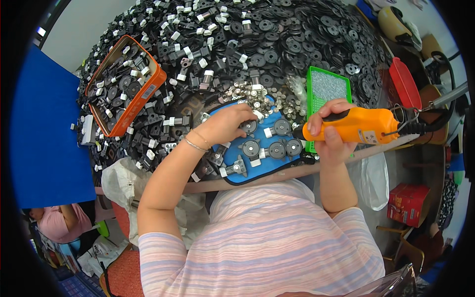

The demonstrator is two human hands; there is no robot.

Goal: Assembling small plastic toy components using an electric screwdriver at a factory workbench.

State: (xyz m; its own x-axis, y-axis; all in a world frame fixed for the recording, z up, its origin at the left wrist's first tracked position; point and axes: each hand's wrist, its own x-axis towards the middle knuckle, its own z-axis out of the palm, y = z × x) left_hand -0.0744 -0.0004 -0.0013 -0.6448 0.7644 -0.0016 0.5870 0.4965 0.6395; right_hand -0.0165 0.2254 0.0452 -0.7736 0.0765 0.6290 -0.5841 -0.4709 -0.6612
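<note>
- A blue panel [49, 133] filled the far left of the frame, above a person in pink [67, 222] at lower left.
- An orange tray [157, 79] sat tilted at upper left, loaded with black and white parts.
- A heap of black parts with white ends [198, 49] spread from the upper left to the upper centre.
- The left hand [228, 123], a bracelet at its wrist, reached over a blue mat [267, 167] at centre. Its thumb and fingertips curled at the edge of a round black part [251, 127]; whether they pinched it could not be told.
- More disc-topped parts [251, 148] lay on the mat, at the centre of the frame, several with white ends.
- Small metal pieces [287, 101] were scattered just above the mat.
- The right hand [336, 126], right of centre, gripped an orange power driver [368, 123], fingers wrapped round its body, its dark nose pointing left toward the parts.
- A green tray [310, 81] of tiny silvery pieces stood behind that hand, below a mound of black discs [316, 29].
- A red tray [402, 79] leaned at upper right; a red box [408, 205] stood at lower right.
</note>
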